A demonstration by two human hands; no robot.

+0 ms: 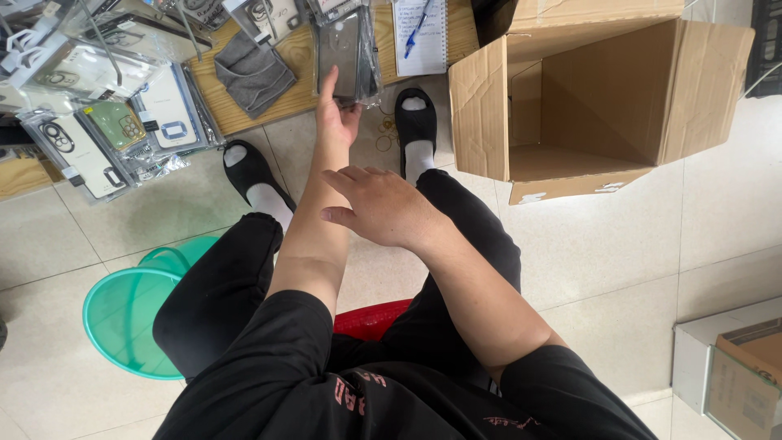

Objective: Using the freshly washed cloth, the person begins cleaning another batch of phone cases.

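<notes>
The box (pixel 603 90) is brown, the bucket (pixel 122 314) is green, the stool (pixel 371 318) is red, the slippers (pixel 415 122) are black.

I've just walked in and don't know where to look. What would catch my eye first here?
First the two bare arms in the middle: the left hand reaches forward and touches a dark phone case in a clear bag, while the right hand hovers empty above the knees. Next the big open cardboard box lying on its side at upper right, and the green basket on the floor at lower left.
</notes>
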